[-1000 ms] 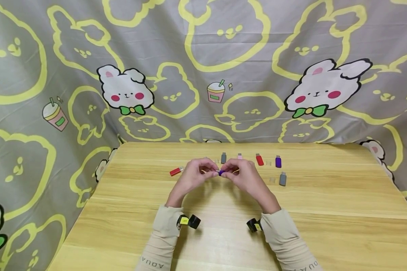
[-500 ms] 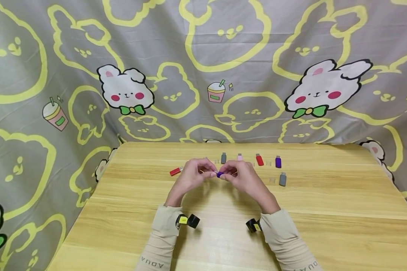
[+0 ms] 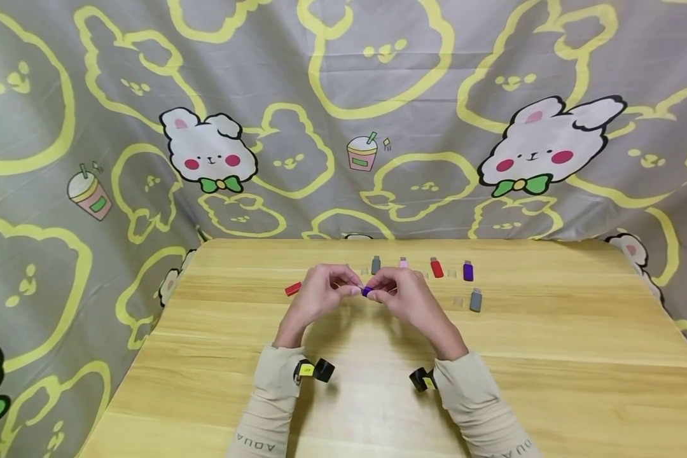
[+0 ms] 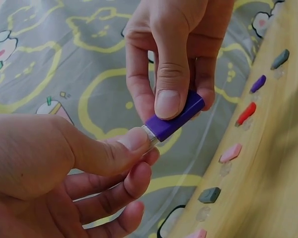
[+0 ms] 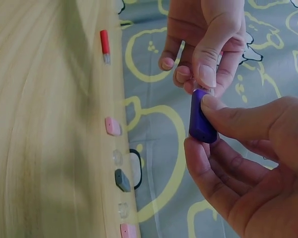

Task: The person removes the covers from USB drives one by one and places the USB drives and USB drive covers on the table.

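A purple USB stick [image 4: 181, 118] is held up above the wooden table. My right hand [image 3: 409, 292] pinches its purple body between thumb and fingers. At its plug end sits a small clear cap [image 4: 153, 140], which my left hand [image 3: 323, 292] pinches between thumb and forefinger. The cap meets the body's edge in the left wrist view; how tightly it fits I cannot tell, as the fingertips partly cover it. In the right wrist view, the purple stick [image 5: 202, 121] points its plug end at the left hand.
On the wooden table [image 3: 549, 331] lie a grey stick [image 3: 376, 264], a pink stick [image 5: 112, 126], a red stick [image 3: 437, 268], another purple stick [image 3: 467, 271] and a nearer grey stick [image 3: 476, 300]. Clear caps [image 3: 458, 301] lie among them. A capped red stick [image 5: 105, 43] lies left.
Both hands have shifted very slightly left, still together with the purple stick and cap between them. The head view has moved slightly; the sticks on the table lie as before.
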`<state>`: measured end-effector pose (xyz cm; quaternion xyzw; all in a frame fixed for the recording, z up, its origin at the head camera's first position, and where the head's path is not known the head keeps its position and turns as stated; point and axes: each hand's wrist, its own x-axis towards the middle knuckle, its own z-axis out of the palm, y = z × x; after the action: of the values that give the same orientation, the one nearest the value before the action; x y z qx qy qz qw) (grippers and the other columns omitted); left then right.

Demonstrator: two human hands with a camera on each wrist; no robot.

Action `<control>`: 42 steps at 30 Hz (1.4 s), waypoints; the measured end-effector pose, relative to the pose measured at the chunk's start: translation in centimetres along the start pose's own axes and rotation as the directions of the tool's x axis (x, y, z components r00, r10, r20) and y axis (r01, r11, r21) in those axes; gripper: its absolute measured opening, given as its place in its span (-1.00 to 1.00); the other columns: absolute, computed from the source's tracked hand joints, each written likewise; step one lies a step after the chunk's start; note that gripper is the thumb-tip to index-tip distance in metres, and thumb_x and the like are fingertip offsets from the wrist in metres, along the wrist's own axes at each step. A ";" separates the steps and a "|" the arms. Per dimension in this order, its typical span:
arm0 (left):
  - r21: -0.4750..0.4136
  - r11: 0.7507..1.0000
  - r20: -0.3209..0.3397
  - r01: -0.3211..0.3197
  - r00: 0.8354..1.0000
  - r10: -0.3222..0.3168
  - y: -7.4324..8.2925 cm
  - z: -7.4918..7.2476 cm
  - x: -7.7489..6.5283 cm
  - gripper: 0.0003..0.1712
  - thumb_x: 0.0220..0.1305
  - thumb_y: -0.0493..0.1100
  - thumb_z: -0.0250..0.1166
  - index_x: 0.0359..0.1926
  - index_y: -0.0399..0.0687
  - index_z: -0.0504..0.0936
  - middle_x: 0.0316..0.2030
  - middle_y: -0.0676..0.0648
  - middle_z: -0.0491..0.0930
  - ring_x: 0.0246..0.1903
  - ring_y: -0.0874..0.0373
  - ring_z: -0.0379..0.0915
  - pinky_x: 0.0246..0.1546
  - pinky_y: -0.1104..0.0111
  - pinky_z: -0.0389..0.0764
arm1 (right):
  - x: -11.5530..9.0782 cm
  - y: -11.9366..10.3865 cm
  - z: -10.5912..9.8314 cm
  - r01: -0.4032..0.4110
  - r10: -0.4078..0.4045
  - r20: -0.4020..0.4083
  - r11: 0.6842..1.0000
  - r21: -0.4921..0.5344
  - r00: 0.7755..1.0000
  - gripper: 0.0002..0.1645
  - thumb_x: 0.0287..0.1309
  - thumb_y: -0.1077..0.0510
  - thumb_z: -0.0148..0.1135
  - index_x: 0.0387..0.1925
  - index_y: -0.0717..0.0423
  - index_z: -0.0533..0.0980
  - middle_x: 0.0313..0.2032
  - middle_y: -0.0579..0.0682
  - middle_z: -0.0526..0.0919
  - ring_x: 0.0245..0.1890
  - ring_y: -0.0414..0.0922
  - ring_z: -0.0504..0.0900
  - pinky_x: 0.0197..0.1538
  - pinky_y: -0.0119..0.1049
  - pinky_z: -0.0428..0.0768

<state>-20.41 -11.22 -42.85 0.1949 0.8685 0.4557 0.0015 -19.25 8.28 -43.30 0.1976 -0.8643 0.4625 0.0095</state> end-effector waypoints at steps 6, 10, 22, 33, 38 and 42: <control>-0.005 1.000 -0.016 0.007 1.000 -0.007 -0.2 -0.2 -0.2 -0.96 0.08 -0.32 0.46 -0.39 -0.15 0.76 -0.44 -0.04 0.71 -0.48 0.12 0.57 -0.41 0.23 0.60 | 0.1 -0.5 0.3 -0.002 0.002 0.008 1.000 0.001 1.000 -0.95 0.07 0.26 0.43 -0.37 0.14 0.69 -0.45 -0.10 0.70 -0.44 -0.20 0.65 -0.32 -0.28 0.69; 0.016 1.000 -0.009 0.016 1.000 -0.015 -0.2 -0.6 -0.3 -0.96 0.11 -0.31 0.44 -0.37 -0.13 0.76 -0.41 -0.04 0.72 -0.47 0.16 0.58 -0.41 0.29 0.62 | 0.1 -0.7 0.4 -0.015 0.015 0.017 1.000 0.001 1.000 -0.95 0.07 0.26 0.42 -0.37 0.14 0.69 -0.45 -0.09 0.70 -0.44 -0.20 0.66 -0.33 -0.27 0.69; -0.007 0.996 -0.193 0.090 0.977 -0.090 -2.3 -5.1 -2.3 -0.92 0.18 -0.27 0.40 -0.32 -0.22 0.73 -0.42 -0.12 0.70 -0.48 0.01 0.57 -0.52 0.42 0.51 | -0.2 2.1 -3.7 -0.146 0.146 -0.008 0.989 -0.018 0.989 -0.72 0.21 0.29 0.29 -0.03 0.17 0.65 -0.28 0.07 0.69 -0.27 -0.01 0.65 -0.25 -0.14 0.66; 0.019 0.997 -0.130 0.074 0.989 -0.071 -1.7 -4.3 -0.9 -0.96 0.18 -0.28 0.40 -0.34 -0.18 0.73 -0.39 -0.08 0.71 -0.44 0.10 0.58 -0.44 0.30 0.54 | -1.8 5.2 -8.4 -0.314 0.284 -0.195 0.938 -0.148 0.939 -0.65 0.30 0.18 0.19 0.06 0.24 0.60 -0.27 0.21 0.69 -0.32 0.06 0.60 -0.35 -0.18 0.49; 0.014 0.997 -0.107 0.071 0.992 -0.069 -1.8 -4.2 -0.9 -0.95 0.19 -0.29 0.40 -0.33 -0.19 0.73 -0.38 -0.09 0.72 -0.43 0.09 0.59 -0.42 0.29 0.56 | -2.1 6.1 -8.4 -0.389 0.359 -0.165 0.897 -0.210 0.918 -0.77 0.22 0.14 0.27 -0.21 0.23 0.67 -0.35 0.14 0.70 -0.40 0.02 0.57 -0.39 -0.20 0.45; 0.015 0.998 -0.101 0.062 0.993 -0.061 -1.6 -3.9 -0.8 -0.95 0.18 -0.29 0.40 -0.33 -0.20 0.73 -0.38 -0.09 0.72 -0.43 0.09 0.59 -0.42 0.28 0.57 | -2.1 6.4 -7.7 -0.408 0.370 -0.180 0.870 -0.276 0.911 -0.79 0.13 0.12 0.35 -0.37 0.23 0.65 -0.42 0.11 0.67 -0.49 -0.01 0.56 -0.47 -0.21 0.45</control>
<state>-20.90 -15.44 -42.01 0.1448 0.8772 0.4568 -0.0300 -20.85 18.36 -44.40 -0.0130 -0.9453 0.3259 -0.0008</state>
